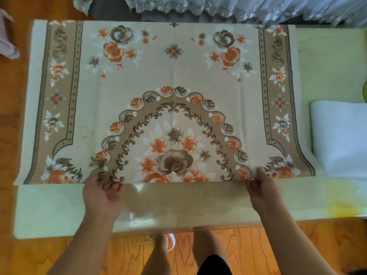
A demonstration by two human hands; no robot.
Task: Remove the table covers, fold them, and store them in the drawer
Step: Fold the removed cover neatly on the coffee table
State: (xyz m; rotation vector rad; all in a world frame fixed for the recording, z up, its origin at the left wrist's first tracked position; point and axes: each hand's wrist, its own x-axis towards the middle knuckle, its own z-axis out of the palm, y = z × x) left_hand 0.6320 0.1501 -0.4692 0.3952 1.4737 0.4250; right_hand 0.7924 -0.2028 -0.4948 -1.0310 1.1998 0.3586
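A beige table cover (174,76) printed with orange and brown flowers lies folded in half across the table (49,211), its folded edge running along the near side. My left hand (101,193) grips that near edge left of the middle, fingers curled under the cloth. My right hand (262,187) pinches the same edge further right, thumb on top. The glossy pale tabletop shows between the cloth edge and the table's front edge.
A folded white cover (341,139) lies on the table's right end. Lace curtains (238,6) hang behind the table's far edge. A pale cloth (8,44) shows at the far left. The wooden floor (99,255) and my legs are below the table's near edge.
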